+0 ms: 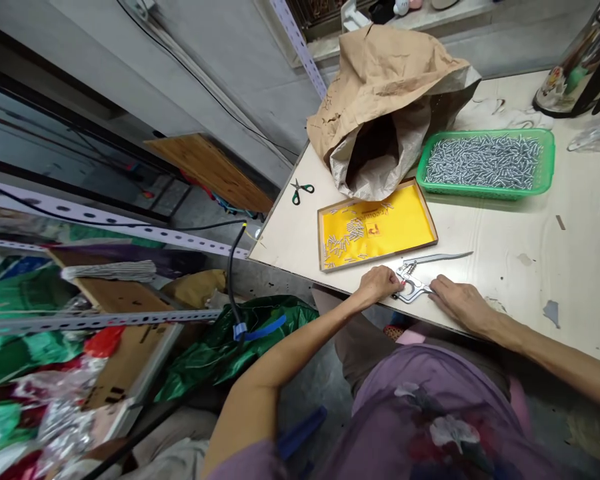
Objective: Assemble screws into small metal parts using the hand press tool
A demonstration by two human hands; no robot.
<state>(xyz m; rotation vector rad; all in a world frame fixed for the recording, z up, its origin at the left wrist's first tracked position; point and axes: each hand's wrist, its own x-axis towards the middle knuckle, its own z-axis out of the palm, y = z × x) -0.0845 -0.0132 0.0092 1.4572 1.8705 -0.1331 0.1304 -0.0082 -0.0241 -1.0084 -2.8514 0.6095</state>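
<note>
Metal pliers point(411, 287) with a coil spring between their handles lie at the table's front edge, one handle pointing away to the right. My right hand point(457, 303) holds the nearer handle. At the jaw end, the fingers of my left hand point(380, 283) are pinched together; a small red bit shows there, but what they hold is too small to make out. Just beyond my hands is a shallow box point(433, 230) with a yellow bottom, where small metal pins point(355, 229) lie scattered, mostly at its left side.
A green plastic basket point(549, 160) full of similar metal pins stands behind on the right. An open brown paper sack point(380, 73) leans over the box's back edge. Small scissors point(303, 190) lie left. A shiny kettle point(575, 73) stands far right. Bags and cardboard crowd the floor left.
</note>
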